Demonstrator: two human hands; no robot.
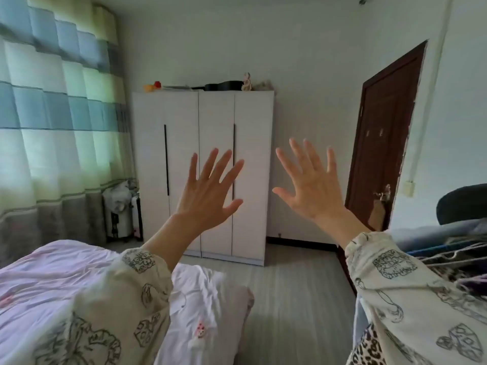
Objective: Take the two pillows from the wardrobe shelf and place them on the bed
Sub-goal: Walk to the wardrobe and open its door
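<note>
A white three-door wardrobe stands against the far wall with all doors closed, so its shelves and the pillows are hidden. The bed with a pale pink cover fills the lower left. My left hand is raised in front of the wardrobe, fingers spread and holding nothing. My right hand is raised beside it at the same height, fingers also spread and empty. Both hands are well short of the wardrobe.
A white cushion-like bundle with a small pink figure lies at the bed's corner. Grey floor runs between bed and wardrobe. A dark brown door stands open at right. A suitcase and bags sit by the striped curtain. Cluttered furniture stands at right.
</note>
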